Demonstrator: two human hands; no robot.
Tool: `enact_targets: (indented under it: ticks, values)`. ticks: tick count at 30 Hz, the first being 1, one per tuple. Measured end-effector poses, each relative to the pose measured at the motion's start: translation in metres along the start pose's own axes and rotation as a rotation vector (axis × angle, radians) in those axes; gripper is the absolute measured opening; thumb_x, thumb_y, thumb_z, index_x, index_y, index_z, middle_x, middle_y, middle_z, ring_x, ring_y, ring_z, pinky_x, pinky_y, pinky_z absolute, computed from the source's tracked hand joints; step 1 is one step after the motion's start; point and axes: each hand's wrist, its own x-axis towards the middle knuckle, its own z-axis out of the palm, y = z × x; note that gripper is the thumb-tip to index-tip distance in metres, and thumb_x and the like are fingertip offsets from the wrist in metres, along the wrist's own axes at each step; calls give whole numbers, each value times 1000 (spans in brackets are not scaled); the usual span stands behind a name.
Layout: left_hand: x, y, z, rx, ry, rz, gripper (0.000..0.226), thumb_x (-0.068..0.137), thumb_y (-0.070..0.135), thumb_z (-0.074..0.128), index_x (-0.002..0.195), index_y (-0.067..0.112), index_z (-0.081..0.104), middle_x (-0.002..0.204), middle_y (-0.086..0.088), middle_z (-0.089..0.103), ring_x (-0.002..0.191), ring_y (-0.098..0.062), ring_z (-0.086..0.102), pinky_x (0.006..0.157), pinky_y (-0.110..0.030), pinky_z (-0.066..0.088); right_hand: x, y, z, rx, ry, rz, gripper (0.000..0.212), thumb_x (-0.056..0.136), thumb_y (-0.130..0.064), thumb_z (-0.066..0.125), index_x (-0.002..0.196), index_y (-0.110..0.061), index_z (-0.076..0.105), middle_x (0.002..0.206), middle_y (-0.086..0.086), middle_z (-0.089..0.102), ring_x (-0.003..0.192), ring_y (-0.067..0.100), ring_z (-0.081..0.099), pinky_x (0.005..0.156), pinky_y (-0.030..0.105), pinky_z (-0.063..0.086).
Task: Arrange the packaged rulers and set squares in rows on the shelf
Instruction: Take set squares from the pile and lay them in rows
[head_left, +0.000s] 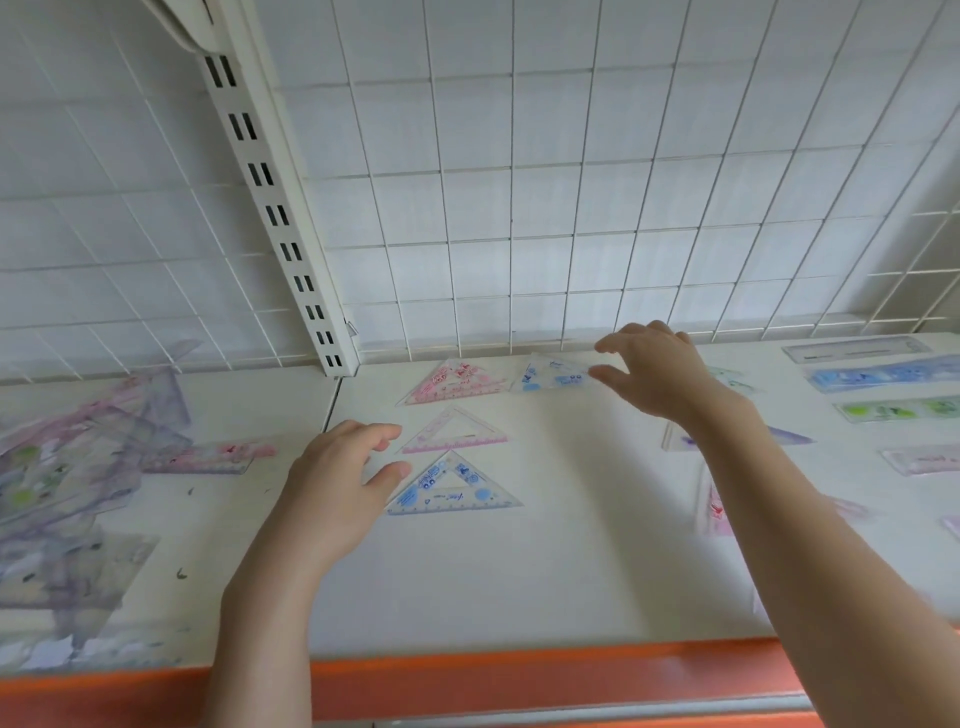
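Note:
On the white shelf (519, 561) lie packaged set squares: a pink one (452, 384) at the back, a paler pink one (457, 432) in front of it, and a blue one (453, 487) nearest me. A second blue set square (553, 374) lies at the back beside the pink one. My right hand (654, 374) hovers at its right end, thumb and fingers spread, tips close to the packet. My left hand (343, 467) sits just left of the front blue set square, fingers loosely curled and holding nothing.
A loose pile of packaged rulers (72, 467) covers the shelf's left section, with a pink ruler (208, 457) at its edge. Rulers lie in a column at the right (888, 376). More set squares (722, 509) are partly hidden under my right forearm. A wire grid (519, 208) backs the shelf.

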Motion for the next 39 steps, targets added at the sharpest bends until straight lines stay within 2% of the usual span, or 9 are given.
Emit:
enact_targets:
  ticks: [9, 15, 25, 29, 39]
  values:
    - [-6, -9, -5, 4, -2, 84, 31, 89, 25, 61, 119, 17, 62, 114, 3, 59, 103, -19, 54, 91, -34, 42, -48, -30, 4, 184, 96, 45, 38, 94, -34, 52, 126, -15, 57, 123, 6, 59, 116, 28, 47, 98, 38, 37]
    - [-28, -14, -8, 25, 25, 32, 32, 88, 26, 61, 118, 15, 62, 115, 0, 59, 106, -24, 53, 93, -40, 43, -70, -69, 11, 244, 84, -60, 39, 94, -37, 52, 127, -17, 56, 130, 2, 56, 121, 24, 45, 99, 36, 36]
    - [-78, -29, -17, 68, 103, -84, 37, 88, 37, 55, 117, 15, 63, 113, -2, 60, 106, -25, 52, 94, -38, 42, -99, -116, 15, 351, 33, -260, 35, 92, -33, 56, 123, -17, 60, 122, 2, 59, 110, 26, 51, 93, 37, 40]
    - [-85, -44, -29, 101, 119, -101, 36, 90, 33, 58, 121, 16, 60, 118, -1, 57, 112, -24, 49, 97, -36, 39, -102, -144, 20, 371, 2, -311, 33, 90, -30, 59, 119, -16, 63, 119, 3, 61, 108, 29, 53, 92, 41, 43]
    - [-71, -129, -99, 164, 158, -118, 37, 90, 33, 57, 123, 17, 59, 122, 1, 55, 116, -21, 48, 97, -34, 39, -72, -261, 25, 352, -12, -384, 38, 93, -36, 54, 126, -19, 57, 123, 1, 57, 111, 24, 48, 95, 37, 39]
